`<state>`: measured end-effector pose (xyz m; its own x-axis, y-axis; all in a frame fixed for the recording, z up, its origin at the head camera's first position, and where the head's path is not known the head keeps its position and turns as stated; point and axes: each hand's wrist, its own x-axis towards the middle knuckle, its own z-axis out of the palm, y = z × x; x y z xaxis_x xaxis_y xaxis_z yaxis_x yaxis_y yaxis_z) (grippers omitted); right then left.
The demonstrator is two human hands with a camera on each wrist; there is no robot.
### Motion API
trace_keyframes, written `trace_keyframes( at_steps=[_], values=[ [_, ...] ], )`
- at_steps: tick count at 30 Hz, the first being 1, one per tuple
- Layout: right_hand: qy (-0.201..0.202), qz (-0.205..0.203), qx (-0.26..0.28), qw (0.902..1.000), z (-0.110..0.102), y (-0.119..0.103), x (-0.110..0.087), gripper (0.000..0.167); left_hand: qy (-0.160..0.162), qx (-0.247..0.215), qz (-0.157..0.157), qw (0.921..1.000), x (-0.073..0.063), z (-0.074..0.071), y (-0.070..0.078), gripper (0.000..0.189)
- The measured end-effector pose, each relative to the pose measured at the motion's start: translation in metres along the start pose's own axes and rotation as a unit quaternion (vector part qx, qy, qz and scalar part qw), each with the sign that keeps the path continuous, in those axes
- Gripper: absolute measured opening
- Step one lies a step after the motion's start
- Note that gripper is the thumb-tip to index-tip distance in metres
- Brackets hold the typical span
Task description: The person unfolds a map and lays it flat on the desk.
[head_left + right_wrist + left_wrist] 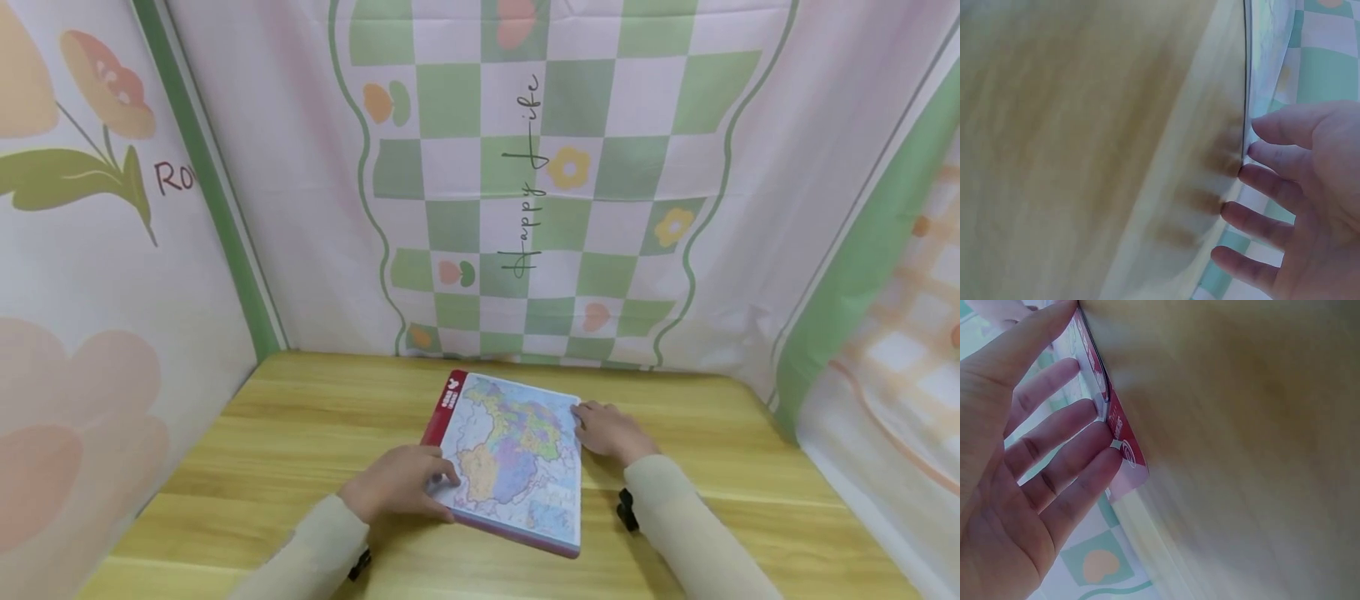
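Note:
A flat, rectangular map board (510,450), printed with a many-coloured map and a red strip along its left side, lies slanted on the table. My left hand (405,483) is at its near left corner, thumb by the near edge and fingers along the red side. In the left wrist view, the fingertips (1088,409) of the left hand reach the board's red edge (1125,428), fingers spread and slightly bent. My right hand (611,429) rests at the far right edge. The right wrist view shows its loosely straight fingers (1266,187) with tips along that edge.
The light wood-grain table (322,417) extends around the board. Behind it hangs a green-and-white checked curtain (525,208) with flowers and lettering; printed cloths also hang at the left (90,292) and right (877,333). A small black device (627,510) is at the right sleeve.

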<state>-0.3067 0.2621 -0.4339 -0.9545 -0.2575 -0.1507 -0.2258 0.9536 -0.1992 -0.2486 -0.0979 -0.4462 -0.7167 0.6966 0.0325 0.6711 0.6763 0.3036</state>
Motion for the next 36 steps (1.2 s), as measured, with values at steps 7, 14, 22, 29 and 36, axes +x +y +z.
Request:
trace_keyframes(
  at_steps=[7, 14, 22, 29, 36],
  values=[
    [0.004, -0.003, 0.018, 0.9998, 0.004, -0.001, 0.003, 0.049, -0.005, 0.015, 0.003, 0.9999, 0.002, 0.002, 0.005, 0.048],
    [-0.004, 0.007, 0.022, 0.9997, 0.004, -0.002, 0.011, 0.050, 0.002, 0.032, 0.003, 0.9995, 0.004, 0.003, 0.009, 0.049],
    [-0.014, 0.016, 0.033, 0.9992, 0.004, -0.003, 0.018, 0.049, 0.000, 0.039, 0.000, 0.9993, 0.006, 0.004, 0.012, 0.050],
    [-0.020, -0.006, 0.061, 0.9979, 0.000, -0.005, 0.008, 0.050, -0.009, 0.002, -0.003, 1.0000, 0.007, 0.002, 0.007, 0.037],
    [-0.001, -0.055, 0.115, 0.9918, -0.005, -0.008, -0.009, 0.057, 0.013, -0.085, -0.026, 0.9959, 0.007, -0.004, -0.012, 0.023]
  ],
)
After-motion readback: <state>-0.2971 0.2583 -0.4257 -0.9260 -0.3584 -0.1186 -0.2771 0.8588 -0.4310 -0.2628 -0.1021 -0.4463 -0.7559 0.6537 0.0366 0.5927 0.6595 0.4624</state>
